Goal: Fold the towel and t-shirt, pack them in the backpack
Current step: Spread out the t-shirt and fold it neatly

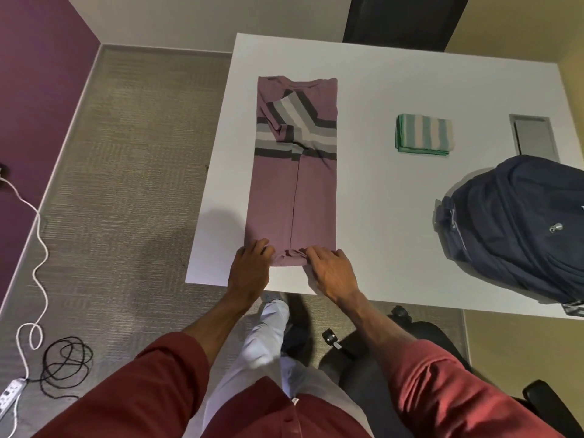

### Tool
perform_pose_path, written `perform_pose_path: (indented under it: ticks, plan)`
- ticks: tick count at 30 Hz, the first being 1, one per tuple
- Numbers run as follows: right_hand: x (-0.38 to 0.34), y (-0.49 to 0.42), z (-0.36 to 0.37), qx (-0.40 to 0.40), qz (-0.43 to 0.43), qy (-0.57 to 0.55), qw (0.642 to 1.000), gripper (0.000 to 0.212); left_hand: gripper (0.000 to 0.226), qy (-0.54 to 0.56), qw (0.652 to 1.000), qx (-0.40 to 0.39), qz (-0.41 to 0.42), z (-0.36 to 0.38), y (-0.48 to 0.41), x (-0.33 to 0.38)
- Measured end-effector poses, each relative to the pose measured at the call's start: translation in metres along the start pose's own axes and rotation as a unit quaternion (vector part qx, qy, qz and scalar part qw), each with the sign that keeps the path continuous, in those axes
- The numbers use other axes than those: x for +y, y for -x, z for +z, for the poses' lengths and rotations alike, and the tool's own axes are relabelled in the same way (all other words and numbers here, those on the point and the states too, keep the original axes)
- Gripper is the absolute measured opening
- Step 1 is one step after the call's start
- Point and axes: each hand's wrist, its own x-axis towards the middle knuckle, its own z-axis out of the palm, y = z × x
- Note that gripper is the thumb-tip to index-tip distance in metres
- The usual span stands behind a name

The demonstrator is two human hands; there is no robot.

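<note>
A mauve t-shirt (pixel 295 184) with grey, white and dark stripes lies on the white table (pixel 395 216), folded into a long narrow strip with both sides turned in. My left hand (pixel 249 270) and my right hand (pixel 331 273) pinch its near hem, which is bunched between them at the table's front edge. A green-and-white striped towel (pixel 424 134) lies folded in a small rectangle further right. A dark blue backpack (pixel 518 229) lies on the table's right side, apart from both hands.
A grey cable hatch (pixel 534 137) is set into the table behind the backpack. A black office chair (pixel 395 349) stands at my right below the table edge. Cables and a power strip (pixel 12 393) lie on the carpet at the left.
</note>
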Motion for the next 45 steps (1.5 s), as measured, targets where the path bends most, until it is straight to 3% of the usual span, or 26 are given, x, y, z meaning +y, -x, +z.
perform_pose_path:
  ticks: [7, 13, 17, 20, 25, 35, 45]
  plan:
    - [0.019, -0.011, -0.006, 0.033, -0.017, 0.083, 0.996, 0.060, 0.059, -0.068, 0.992, 0.075, 0.071, -0.011, -0.011, -0.026]
    - [0.027, -0.033, -0.026, 0.056, 0.020, 0.071, 0.996, 0.068, 0.039, -0.060, 0.976, 0.167, 0.129, -0.030, -0.046, -0.029]
    - [0.041, -0.060, -0.045, 0.041, 0.029, 0.072, 0.996, 0.063, 0.037, -0.085, 0.977, 0.150, 0.122, -0.051, -0.081, -0.034]
    - [0.050, -0.080, -0.059, 0.039, 0.041, 0.078, 0.995, 0.059, 0.033, -0.035, 0.980, 0.165, 0.108, -0.061, -0.103, -0.038]
    - [0.067, -0.126, -0.082, 0.018, 0.043, 0.103, 0.994, 0.084, 0.030, -0.060, 0.978, 0.169, 0.108, -0.078, -0.152, -0.050]
    - [0.112, -0.227, -0.111, 0.016, 0.062, 0.111, 0.992, 0.079, 0.020, 0.006, 0.941, 0.267, 0.208, -0.112, -0.259, -0.073]
    - [0.161, -0.328, -0.114, 0.021, 0.070, 0.121, 0.990, 0.080, 0.019, -0.058, 0.972, 0.143, 0.179, -0.144, -0.369, -0.096]
